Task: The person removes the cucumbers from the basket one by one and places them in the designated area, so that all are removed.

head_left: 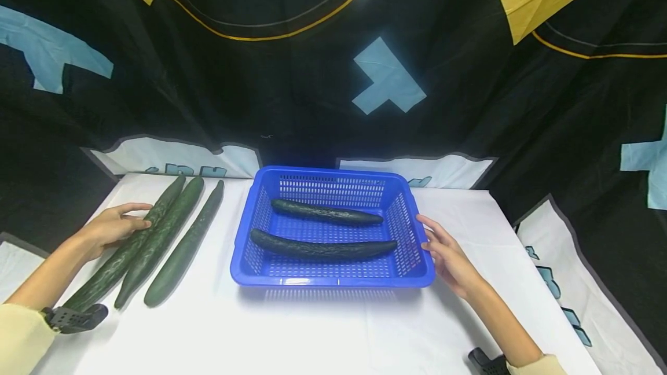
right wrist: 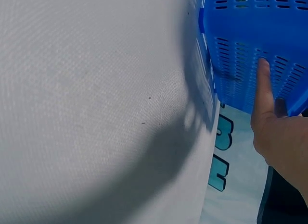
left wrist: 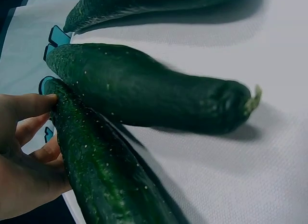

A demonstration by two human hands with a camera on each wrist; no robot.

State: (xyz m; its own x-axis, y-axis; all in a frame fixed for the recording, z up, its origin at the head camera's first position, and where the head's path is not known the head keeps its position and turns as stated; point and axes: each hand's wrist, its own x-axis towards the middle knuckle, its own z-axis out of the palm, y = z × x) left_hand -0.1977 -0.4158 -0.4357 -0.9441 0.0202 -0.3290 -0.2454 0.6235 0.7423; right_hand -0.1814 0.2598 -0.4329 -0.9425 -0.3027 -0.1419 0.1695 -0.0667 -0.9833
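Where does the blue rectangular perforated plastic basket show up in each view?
Head: the blue basket is just below the centre, the right hand touching its right side.
Left wrist: not in the picture.
Right wrist: upper right corner, cut off by the frame, the same hand against it.
Shared landmark: the white tabletop, visible in all three.

"What lies on the left?"
"Three long, dark-green cucumbers, slanting from near left to far right. The leftmost cucumber (head_left: 122, 256) and middle cucumber (head_left: 156, 245) lie side by side, seemingly touching; the rightmost cucumber (head_left: 186, 247) lies just apart."
"And the basket (head_left: 333, 282)?"
"Blue, rectangular, perforated, standing upright right of those three. Inside, a far cucumber (head_left: 327, 213) and a longer near cucumber (head_left: 323, 249) lie apart, stretching left to right."
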